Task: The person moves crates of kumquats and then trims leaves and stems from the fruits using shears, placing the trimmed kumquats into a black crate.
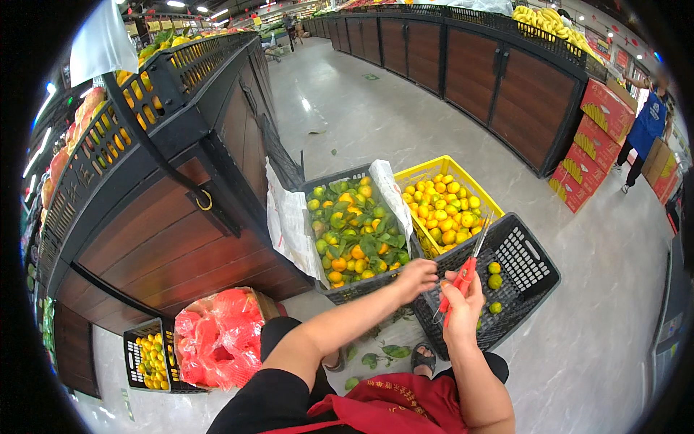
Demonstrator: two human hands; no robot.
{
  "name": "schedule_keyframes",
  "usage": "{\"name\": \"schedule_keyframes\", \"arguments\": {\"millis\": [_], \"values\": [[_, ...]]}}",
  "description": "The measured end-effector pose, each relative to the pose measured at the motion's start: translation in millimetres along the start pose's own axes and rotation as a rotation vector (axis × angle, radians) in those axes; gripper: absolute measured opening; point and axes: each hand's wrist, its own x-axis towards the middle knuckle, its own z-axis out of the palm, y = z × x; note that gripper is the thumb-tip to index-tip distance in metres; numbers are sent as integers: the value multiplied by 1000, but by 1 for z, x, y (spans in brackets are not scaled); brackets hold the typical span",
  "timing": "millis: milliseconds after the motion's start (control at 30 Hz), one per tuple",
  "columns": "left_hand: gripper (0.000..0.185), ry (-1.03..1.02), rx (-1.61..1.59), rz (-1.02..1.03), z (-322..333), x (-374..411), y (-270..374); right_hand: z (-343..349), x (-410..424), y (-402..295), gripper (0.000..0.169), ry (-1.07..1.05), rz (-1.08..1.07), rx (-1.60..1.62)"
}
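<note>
My right hand (465, 310) grips red-handled snips (464, 279), their slim metal blades pointing up and away. Just left of it hovers my left hand (417, 280), fingers curled; whether anything is in them is hidden. Below the snips, a black plastic crate (523, 244) holds several greenish citrus fruits (494, 281) on its floor. Beyond my left hand, leafy green-and-orange mandarins (355, 252) fill another black crate (347, 294) lined with white printed sheets (293, 217). A yellow crate (482, 192) of leafless yellow-orange mandarins (442, 209) stands at the back.
Cut leaves (396, 351) lie by my feet. To the left are a box of red-netted fruit (219, 339), a small citrus crate (145, 386) and a wood-panelled display counter (152, 255). Stacked banana boxes (588, 144) and a person in blue (648, 127) stand at right.
</note>
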Motion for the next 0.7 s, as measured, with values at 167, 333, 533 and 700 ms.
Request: {"name": "schedule_keyframes", "arguments": {"millis": [167, 333, 533, 700], "values": [[20, 557, 1001, 411, -135, 29, 48, 4, -2, 3, 52, -37, 109, -21], [29, 464, 1703, -93, -256, 22, 31, 5, 2, 6, 52, -82, 209, -33], [33, 164, 1622, -382, -318, 33, -12, 16, 3, 17, 51, -141, 357, -57], [42, 208, 1857, -349, -296, 44, -12, 21, 5, 18, 52, -164, 444, -92]]}}
